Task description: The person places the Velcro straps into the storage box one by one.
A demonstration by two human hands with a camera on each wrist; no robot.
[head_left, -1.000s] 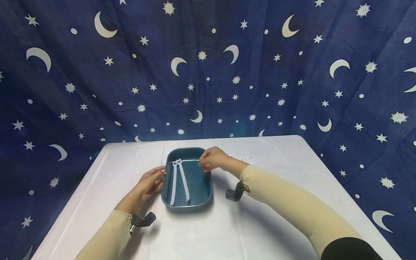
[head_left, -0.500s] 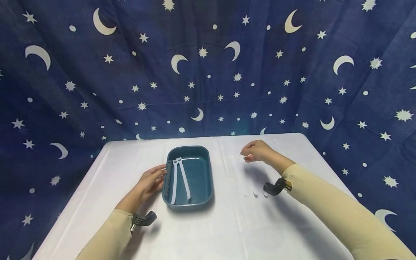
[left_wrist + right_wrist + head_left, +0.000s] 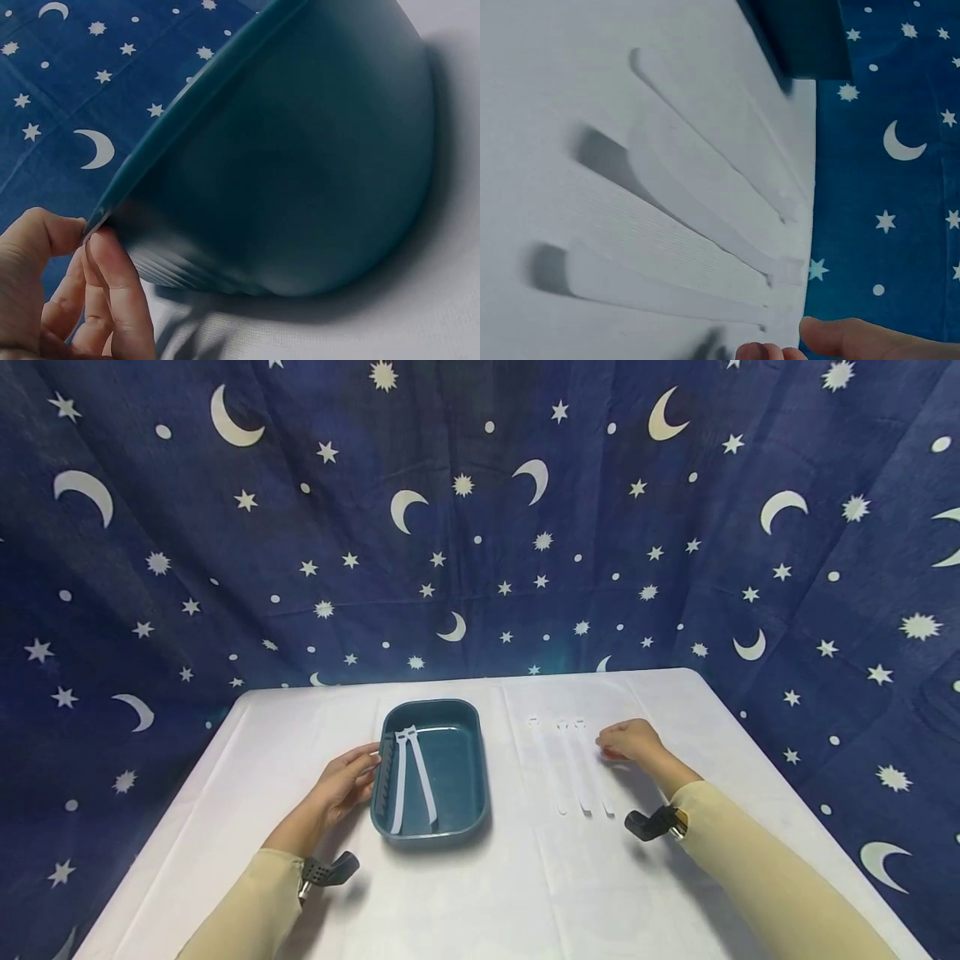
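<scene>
My left hand [image 3: 340, 783] pinches the left rim of a dark teal tray [image 3: 456, 777], thumb on one side and fingers on the other; the left wrist view shows the pinch by the thumb [image 3: 34, 244]. Inside the tray, two white strap-like cable ties [image 3: 424, 781] lie lengthwise, their slotted heads at the far end. Three more white cable ties [image 3: 575, 768] lie side by side on the table. Just right of them is my right hand [image 3: 633, 741], fingers loosely bent. In the right wrist view its thumb [image 3: 862, 337] and fingertips stand apart, nothing showing between them.
A white cloth [image 3: 480, 893] covers the table, whose far edge meets a dark blue curtain [image 3: 480, 568] with moons and stars. A black camera mount sits on each wrist, the right one [image 3: 651, 823] low beside the ties' near ends.
My right hand has moved right from the tray's right rim, across the loose cable ties, and lower to their right side. The left hand and the tray stay put.
</scene>
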